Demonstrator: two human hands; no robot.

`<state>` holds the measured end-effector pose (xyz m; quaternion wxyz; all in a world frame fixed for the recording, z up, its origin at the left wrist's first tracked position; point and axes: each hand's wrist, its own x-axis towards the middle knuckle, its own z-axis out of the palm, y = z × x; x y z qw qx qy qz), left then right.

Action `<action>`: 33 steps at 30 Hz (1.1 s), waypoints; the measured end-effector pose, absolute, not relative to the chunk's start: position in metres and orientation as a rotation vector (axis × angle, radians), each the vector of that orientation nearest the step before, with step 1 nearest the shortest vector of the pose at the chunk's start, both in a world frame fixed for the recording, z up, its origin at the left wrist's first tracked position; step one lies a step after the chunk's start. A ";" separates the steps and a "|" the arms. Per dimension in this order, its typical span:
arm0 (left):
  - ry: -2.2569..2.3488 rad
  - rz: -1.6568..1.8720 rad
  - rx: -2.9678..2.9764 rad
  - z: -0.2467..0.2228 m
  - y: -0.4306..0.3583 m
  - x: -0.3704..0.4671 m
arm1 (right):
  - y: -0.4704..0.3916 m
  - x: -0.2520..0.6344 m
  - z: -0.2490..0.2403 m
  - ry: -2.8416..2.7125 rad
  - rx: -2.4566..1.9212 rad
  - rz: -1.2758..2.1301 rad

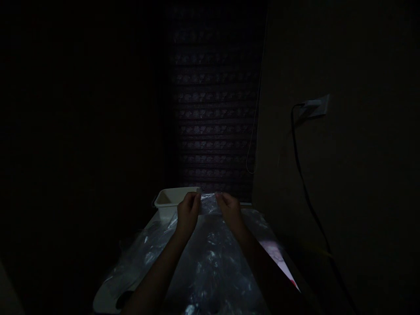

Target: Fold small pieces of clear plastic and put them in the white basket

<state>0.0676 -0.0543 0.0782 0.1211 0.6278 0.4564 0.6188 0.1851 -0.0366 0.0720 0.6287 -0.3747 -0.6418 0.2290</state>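
Note:
My left hand (189,209) and my right hand (230,210) are raised over the far part of a table. Between them stretches the edge of a clear plastic sheet (211,249), pinched in the fingers of each hand. The sheet is crinkled and shiny, and it spreads down toward me over much of the table (106,297). Whether it is a flat sheet or a large bag, I cannot tell in this dim light. Just beyond my left hand stands a white plastic bin (167,212), open at the top.
A patterned blind (210,118) with a pull cord hangs behind the table. On the right wall, a plug sits in a socket (323,106), its black cable (305,188) running down beside the table. A pale pink patch (274,253) shows at the table's right edge. The surroundings are very dark.

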 end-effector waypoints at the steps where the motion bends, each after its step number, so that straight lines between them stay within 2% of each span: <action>1: 1.341 1.832 1.817 0.079 -0.055 0.069 | -0.037 0.185 0.072 -1.464 -0.859 0.505; 7: 1.361 1.988 1.763 0.082 -0.060 0.075 | -0.041 0.186 0.076 -1.495 -0.888 0.388; 15: 1.311 1.994 1.741 0.086 -0.059 0.079 | -0.050 0.194 0.080 -1.507 -0.896 0.303; 26: 1.424 2.044 1.881 0.085 -0.058 0.084 | -0.049 0.199 0.083 -1.435 -0.745 0.750; 33: 1.544 2.105 1.883 0.084 -0.060 0.086 | -0.052 0.193 0.087 -1.473 -0.898 0.443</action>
